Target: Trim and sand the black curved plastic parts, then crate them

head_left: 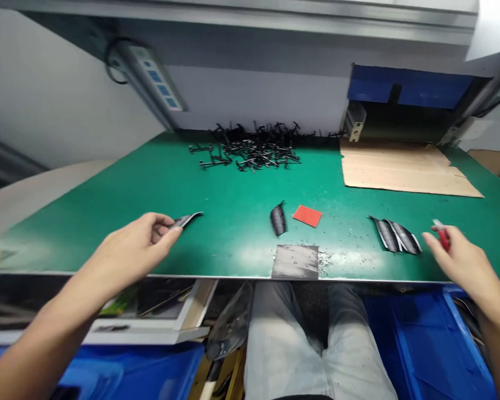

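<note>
While our left hand (135, 241) pinches a black strip (186, 220) above the green worktop (233, 189), our right hand (462, 266) grips a red knife (442, 233) just beside a small heap of strips (395, 236).

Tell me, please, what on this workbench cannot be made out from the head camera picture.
Head view:
the red-handled tool: partly hidden by the right hand, so its kind is unclear;
the black strip: its held end hidden by the left hand;
the black pile: pieces too small and tangled to tell apart;
the specks: too small to identify.
</note>
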`<state>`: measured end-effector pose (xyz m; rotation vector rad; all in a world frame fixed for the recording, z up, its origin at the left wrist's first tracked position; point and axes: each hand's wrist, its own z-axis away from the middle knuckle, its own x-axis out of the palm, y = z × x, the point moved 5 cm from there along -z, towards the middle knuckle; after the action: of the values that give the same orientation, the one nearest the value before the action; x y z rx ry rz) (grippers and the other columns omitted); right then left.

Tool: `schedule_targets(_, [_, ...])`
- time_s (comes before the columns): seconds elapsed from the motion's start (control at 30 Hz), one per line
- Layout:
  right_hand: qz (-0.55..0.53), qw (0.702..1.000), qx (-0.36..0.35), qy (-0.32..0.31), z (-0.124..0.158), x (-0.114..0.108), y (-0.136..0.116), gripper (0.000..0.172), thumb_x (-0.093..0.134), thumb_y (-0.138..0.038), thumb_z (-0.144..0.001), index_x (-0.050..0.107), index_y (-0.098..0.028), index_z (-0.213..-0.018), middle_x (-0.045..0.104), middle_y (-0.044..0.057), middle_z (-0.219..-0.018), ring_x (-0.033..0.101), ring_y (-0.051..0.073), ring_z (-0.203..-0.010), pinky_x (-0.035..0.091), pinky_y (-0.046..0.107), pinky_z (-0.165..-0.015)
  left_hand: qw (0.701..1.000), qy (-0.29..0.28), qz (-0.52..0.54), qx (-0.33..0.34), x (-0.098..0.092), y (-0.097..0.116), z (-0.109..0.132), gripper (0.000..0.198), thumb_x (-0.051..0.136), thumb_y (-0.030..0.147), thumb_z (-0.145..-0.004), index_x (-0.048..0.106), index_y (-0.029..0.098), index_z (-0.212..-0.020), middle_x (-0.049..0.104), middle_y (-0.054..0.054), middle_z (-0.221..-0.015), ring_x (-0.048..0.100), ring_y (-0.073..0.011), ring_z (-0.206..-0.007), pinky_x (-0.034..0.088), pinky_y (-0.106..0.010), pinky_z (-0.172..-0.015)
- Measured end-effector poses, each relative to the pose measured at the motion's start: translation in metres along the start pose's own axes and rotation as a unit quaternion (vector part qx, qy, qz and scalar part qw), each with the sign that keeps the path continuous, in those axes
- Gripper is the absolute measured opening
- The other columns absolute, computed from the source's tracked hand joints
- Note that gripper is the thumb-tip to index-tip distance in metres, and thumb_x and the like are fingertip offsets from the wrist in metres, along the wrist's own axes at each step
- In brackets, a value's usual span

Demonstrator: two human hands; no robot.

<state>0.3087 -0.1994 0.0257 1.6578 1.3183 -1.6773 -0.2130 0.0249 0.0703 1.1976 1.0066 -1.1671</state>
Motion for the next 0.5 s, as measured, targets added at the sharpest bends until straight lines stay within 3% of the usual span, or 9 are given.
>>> schedule_targets(0.1, [-0.012,0.996,-0.028,-0.080,-0.035,0.015,-0.042,0.030,0.038,-0.047,-0.100,0.058,-0.024,-0.098,0.069,0.010,-0.085,0.066,0.025,-0.074,0.042,0.033,-0.066,0.997,0.019,-0.042,-0.061,-0.001,-0.033,-0.013,0.037,0.032,0.042,-0.094,0.048,0.013,-0.110,0.064,-0.009,-0.105,0.060,-0.0245,-0.098,0.043,-0.029,-0.084])
schedule_targets(0.2, [-0.003,0.986,-0.063,-0.156,-0.083,0.060,-0.110,0.031,0.043,-0.039,-0.101,0.063,-0.020,-0.087,0.068,0.009,-0.074,0.065,0.023,-0.065,0.043,0.032,-0.065,0.998,0.043,-0.017,-0.041,0.011,-0.037,-0.022,0.032,0.033,0.033,-0.096,0.051,0.010,-0.109,0.064,-0.015,-0.113,0.060,-0.0284,-0.103,0.046,-0.034,-0.087])
schedule_targets(0.3, [0.023,0.989,-0.071,-0.129,-0.119,0.098,-0.169,0.029,0.050,-0.029,-0.096,0.067,-0.010,-0.084,0.068,0.021,-0.081,0.068,0.032,-0.081,0.045,0.037,-0.072,0.997,0.071,0.021,-0.031,0.032,-0.030,-0.035,0.027,0.045,0.032,-0.094,0.055,0.010,-0.106,0.060,-0.022,-0.121,0.058,-0.0342,-0.113,0.045,-0.042,-0.095])
schedule_targets(0.4, [0.029,0.994,-0.088,-0.054,-0.125,0.109,-0.197,0.041,0.046,-0.034,-0.097,0.063,0.000,-0.113,0.057,0.035,-0.119,0.056,0.044,-0.115,0.044,0.050,-0.087,0.993,0.087,0.073,-0.025,0.047,-0.029,-0.049,0.020,0.055,0.027,-0.090,0.057,0.012,-0.103,0.058,-0.022,-0.123,0.053,-0.0360,-0.123,0.040,-0.046,-0.104])
schedule_targets(0.5, [-0.014,0.981,-0.183,-0.059,-0.104,0.111,-0.212,0.045,0.047,-0.045,-0.096,0.058,-0.010,-0.124,0.053,0.026,-0.132,0.048,0.039,-0.125,0.040,0.052,-0.099,0.982,0.099,0.158,-0.012,0.045,-0.039,-0.055,0.006,0.055,0.018,-0.087,0.058,0.015,-0.092,0.063,-0.016,-0.109,0.056,-0.0324,-0.114,0.040,-0.044,-0.103])
